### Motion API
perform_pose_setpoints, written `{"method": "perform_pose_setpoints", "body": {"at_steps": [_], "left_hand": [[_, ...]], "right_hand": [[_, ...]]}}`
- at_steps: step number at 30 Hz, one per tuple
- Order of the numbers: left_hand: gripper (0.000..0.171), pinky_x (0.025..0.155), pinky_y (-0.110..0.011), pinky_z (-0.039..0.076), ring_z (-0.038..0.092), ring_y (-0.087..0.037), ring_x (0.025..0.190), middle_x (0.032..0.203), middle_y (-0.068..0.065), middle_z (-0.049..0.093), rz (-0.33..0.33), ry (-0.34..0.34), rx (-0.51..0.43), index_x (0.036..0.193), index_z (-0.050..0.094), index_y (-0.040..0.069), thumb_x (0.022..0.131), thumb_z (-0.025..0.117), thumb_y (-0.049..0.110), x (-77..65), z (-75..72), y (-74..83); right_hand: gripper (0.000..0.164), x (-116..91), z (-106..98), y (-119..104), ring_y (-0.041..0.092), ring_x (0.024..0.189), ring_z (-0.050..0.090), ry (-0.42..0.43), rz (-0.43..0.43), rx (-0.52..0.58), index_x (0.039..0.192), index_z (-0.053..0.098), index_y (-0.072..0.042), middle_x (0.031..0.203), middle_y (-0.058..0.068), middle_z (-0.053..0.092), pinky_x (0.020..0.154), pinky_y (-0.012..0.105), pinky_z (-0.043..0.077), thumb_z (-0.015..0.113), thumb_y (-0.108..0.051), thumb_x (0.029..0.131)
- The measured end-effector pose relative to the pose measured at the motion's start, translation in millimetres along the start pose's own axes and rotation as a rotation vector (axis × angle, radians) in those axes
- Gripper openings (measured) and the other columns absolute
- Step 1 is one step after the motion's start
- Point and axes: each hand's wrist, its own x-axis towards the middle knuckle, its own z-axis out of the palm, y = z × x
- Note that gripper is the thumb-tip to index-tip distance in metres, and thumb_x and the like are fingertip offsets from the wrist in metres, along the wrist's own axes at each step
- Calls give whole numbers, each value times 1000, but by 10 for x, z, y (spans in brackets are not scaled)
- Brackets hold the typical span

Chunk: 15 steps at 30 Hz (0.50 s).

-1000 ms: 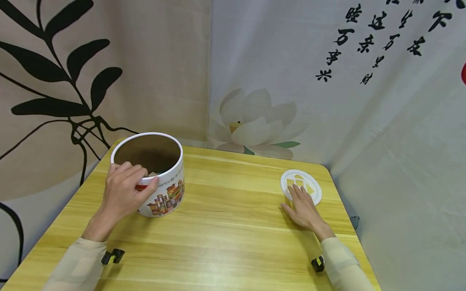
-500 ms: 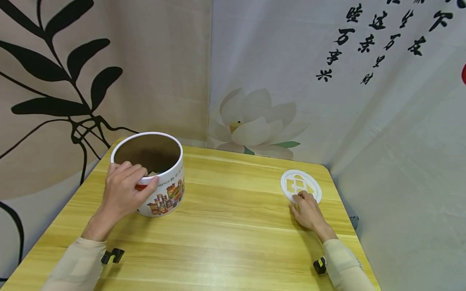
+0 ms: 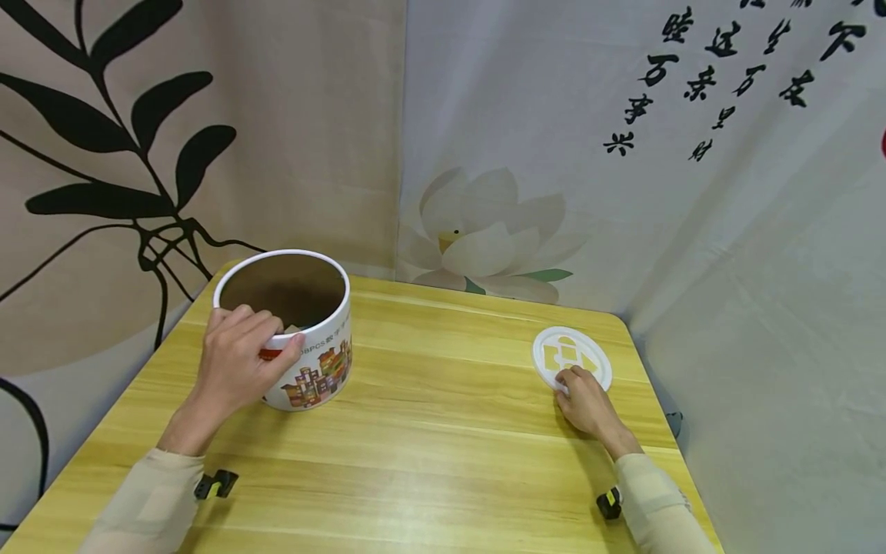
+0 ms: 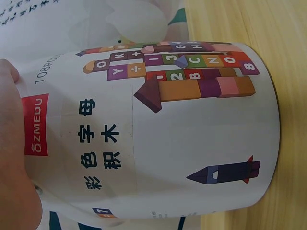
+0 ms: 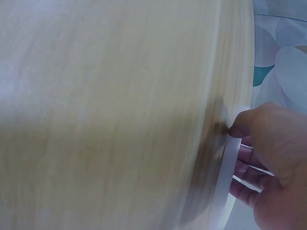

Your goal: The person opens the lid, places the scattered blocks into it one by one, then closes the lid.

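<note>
A white round bucket with printed coloured letter and number blocks stands upright at the table's left, its top uncovered. My left hand grips its near rim, fingers over the edge and thumb down the outside. In the left wrist view the bucket's printed side fills the middle. On the right lies a white round lid with shaped cutouts. My right hand pinches its near edge, thumb at the rim and the other fingers over its top. Little shows of the bucket's contents.
The yellow wood-grain table stretches between bucket and lid. Behind it hang pale curtains with a printed flower, dark leaves and black characters. A small black device sits at my left wrist, another at my right.
My right hand has drawn back from its spread position over the lid to the near edge, with its fingers curling there. The left hand and bucket stay put.
</note>
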Motion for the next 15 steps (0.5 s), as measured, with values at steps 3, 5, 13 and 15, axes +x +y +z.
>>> {"method": "perform_pose_setpoints", "body": {"at_steps": [3,5,13,15], "left_hand": [[40,65,-50,29,40,-23,59,54,1,45,-2,-5,2,61,49,13,85,57,43,0,0,-5],[40,66,-50,29,41,-23,60,54,1,46,-3,-12,4,61,50,13,85,57,44,-1,-2,-9],[40,66,-49,29,41,-23,60,54,0,48,-4,-24,13,61,51,13,86,57,44,-7,-8,-11],[40,66,-50,29,42,-23,60,54,0,48,-4,-21,9,61,51,13,86,57,44,-8,-8,-10]], "right_hand": [[19,6,-17,-13,29,87,61,-13,-1,4,101,71,4,96,15,67,74,45,53,75,-5,84],[19,12,-36,-29,27,85,61,-19,-3,3,100,70,3,96,15,67,73,45,53,75,-6,84],[18,142,-204,-263,25,86,61,27,-104,22,100,69,2,97,13,66,75,43,54,72,-6,85],[17,214,-258,-362,24,85,60,60,-152,27,100,69,2,96,13,66,74,41,53,72,-6,85]]}}
